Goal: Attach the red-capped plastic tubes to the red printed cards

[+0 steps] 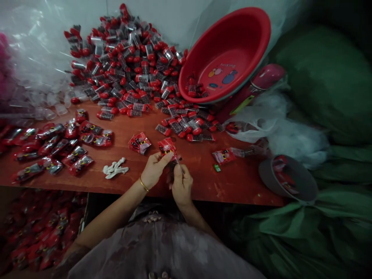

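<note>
My left hand (153, 169), with a gold bangle on its wrist, pinches a small red printed packet (165, 145) just above the table's front edge. Close beside it, my right hand (182, 185) has its thumb and fingers closed at the packet's lower right side. A thin clear piece shows between those fingertips, but they hide most of it, so I cannot tell what it is. Another red packet (140, 143) lies flat to the left of my hands. Farther left rests a crumpled white strip (115, 168). To the right are a packet (223, 155) and a small green piece (217, 167).
A heap of clear tubes with red ends (124, 69) fills the back. A red basin (226, 54) leans behind on the right. Filled red packets (52, 145) lie at left, a grey bowl (287, 180) at right. Green sacks (328, 77) crowd the right side.
</note>
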`<act>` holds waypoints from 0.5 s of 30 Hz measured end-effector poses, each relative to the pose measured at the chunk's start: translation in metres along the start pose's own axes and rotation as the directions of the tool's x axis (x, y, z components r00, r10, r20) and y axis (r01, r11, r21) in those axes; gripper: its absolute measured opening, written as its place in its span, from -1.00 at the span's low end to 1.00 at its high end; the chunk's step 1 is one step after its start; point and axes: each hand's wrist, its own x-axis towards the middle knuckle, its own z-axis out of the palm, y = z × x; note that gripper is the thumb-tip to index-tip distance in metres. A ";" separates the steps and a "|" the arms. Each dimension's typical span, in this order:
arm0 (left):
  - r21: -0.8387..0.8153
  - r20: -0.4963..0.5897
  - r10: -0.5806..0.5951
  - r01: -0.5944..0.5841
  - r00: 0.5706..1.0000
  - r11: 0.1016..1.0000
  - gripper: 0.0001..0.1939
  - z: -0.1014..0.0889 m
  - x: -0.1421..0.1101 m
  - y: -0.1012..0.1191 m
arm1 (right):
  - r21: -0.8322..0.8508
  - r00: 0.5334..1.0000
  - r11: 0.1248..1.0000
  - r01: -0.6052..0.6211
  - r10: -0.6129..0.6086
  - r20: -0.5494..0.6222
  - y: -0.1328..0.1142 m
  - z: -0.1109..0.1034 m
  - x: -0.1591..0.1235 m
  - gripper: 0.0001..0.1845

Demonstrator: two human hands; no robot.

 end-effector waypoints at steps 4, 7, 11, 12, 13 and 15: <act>0.053 0.077 -0.098 0.094 0.992 0.994 -0.59 0.003 -0.006 -0.005 | 0.023 0.999 0.999 -0.040 0.040 -0.018 -0.006 0.000 -0.001 -0.57; 0.100 0.111 -0.104 0.093 0.988 0.991 -0.59 0.007 -0.012 -0.005 | 0.177 0.992 0.976 -0.128 0.128 0.015 -0.005 0.002 0.002 -0.57; 0.138 0.068 -0.067 0.057 0.995 0.989 -0.59 0.010 -0.012 -0.003 | 0.273 0.988 0.950 -0.153 0.157 0.007 0.006 0.005 0.008 -0.55; 0.124 0.049 -0.053 0.047 0.997 0.991 -0.59 0.010 -0.010 -0.003 | 0.250 0.990 0.958 -0.137 0.143 -0.004 0.009 0.004 0.009 -0.56; 0.096 0.031 -0.038 0.035 0.999 0.995 -0.58 0.010 -0.008 -0.002 | 0.207 0.993 0.972 -0.110 0.115 -0.014 0.011 0.003 0.009 -0.57; 0.029 -0.012 0.000 0.001 1.000 1.000 -0.58 0.009 -0.002 0.000 | 0.074 1.000 0.997 -0.018 0.020 -0.024 0.014 0.001 0.010 -0.62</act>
